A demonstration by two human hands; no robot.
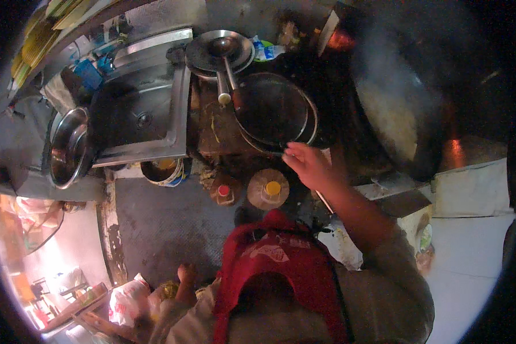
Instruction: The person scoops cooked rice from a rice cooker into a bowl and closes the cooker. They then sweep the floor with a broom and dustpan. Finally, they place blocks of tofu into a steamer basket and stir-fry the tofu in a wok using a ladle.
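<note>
My right hand (307, 165) is over the near rim of a dark round pan (273, 114), its fingers bent toward the rim. Whether they touch or grip it is unclear. Below the wrist shows a thin pale rod (324, 201). To the hand's right, steam rises from a large dark wok (428, 159) with pale food (391, 116) inside. My left hand (187, 273) hangs low at my left side, small and blurred. On the floor ahead stand a plastic jug with a red cap (223, 191) and another with a yellow cap (271, 189).
A metal sink (182, 107) stands left, with a steel bowl (71, 148) at its outer side. A long-handled steel ladle (230, 73) rests on a steel pan (198, 53) behind the dark pan. Flame (342, 39) glows at the back. A bucket (163, 170) stands below the sink.
</note>
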